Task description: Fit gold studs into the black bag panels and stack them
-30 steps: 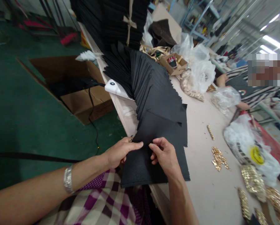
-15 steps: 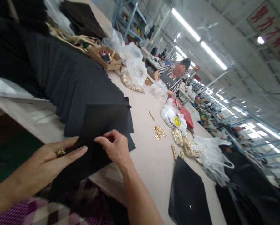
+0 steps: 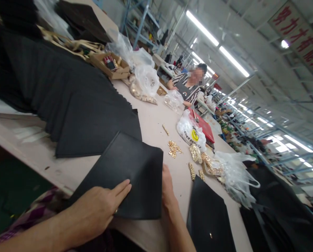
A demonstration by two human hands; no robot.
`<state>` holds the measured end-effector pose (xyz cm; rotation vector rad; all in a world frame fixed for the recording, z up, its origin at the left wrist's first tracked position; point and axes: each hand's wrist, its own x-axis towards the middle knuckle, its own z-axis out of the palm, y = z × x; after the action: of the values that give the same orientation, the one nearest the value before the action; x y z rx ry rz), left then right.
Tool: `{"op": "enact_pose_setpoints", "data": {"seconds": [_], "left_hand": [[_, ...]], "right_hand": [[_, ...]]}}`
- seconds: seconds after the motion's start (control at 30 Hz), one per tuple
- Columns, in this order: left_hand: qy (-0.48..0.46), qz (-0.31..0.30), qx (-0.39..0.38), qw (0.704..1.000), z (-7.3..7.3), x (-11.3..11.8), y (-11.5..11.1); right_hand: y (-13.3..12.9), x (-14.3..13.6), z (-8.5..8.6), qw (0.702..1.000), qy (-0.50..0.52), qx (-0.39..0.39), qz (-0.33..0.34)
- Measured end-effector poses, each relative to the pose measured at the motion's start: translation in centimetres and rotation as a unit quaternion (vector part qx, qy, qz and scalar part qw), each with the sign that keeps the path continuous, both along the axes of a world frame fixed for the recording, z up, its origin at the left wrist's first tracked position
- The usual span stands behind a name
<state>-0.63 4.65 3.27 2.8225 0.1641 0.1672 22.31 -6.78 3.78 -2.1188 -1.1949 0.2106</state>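
Note:
A smooth black leather-like panel (image 3: 135, 168) lies at a slant over the front edge of the table, between my two hands. My left hand (image 3: 101, 206) is closed on its near left part, two fingers stretched over the upper face; a ring shows on a lower finger. Along the panel's right edge my right hand (image 3: 168, 185) grips it, the fingertips hidden behind it. Beyond my left hand spreads a fanned stack of black panels (image 3: 93, 119). Another black panel (image 3: 208, 217) lies to the right, with a small gold piece (image 3: 211, 235) on it.
Loose gold pieces (image 3: 174, 148) and gold strips (image 3: 191, 171) lie mid-table. Behind them are a white plastic bag (image 3: 189, 129), a red item (image 3: 203, 126) and clear bags (image 3: 235, 175). A cardboard box (image 3: 109, 66) stands at far left. A person (image 3: 189, 85) is across the table.
The panel has come off the stack towards me and to the right, with its smooth face now up. My right hand has shifted to its right edge, my left hand onto its face.

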Motion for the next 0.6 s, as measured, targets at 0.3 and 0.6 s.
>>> {"op": "enact_pose_setpoints", "data": {"seconds": [0.3, 0.6], "left_hand": [[0.083, 0.012, -0.066, 0.994, 0.2, -0.3, 0.2], [0.091, 0.015, -0.109, 0.99, -0.4, -0.6, 0.0]], "right_hand": [[0.5, 9.7, 0.0, 0.969, -0.169, -0.129, -0.122], [4.3, 10.6, 0.5, 0.927, -0.217, -0.274, -0.135]]}}
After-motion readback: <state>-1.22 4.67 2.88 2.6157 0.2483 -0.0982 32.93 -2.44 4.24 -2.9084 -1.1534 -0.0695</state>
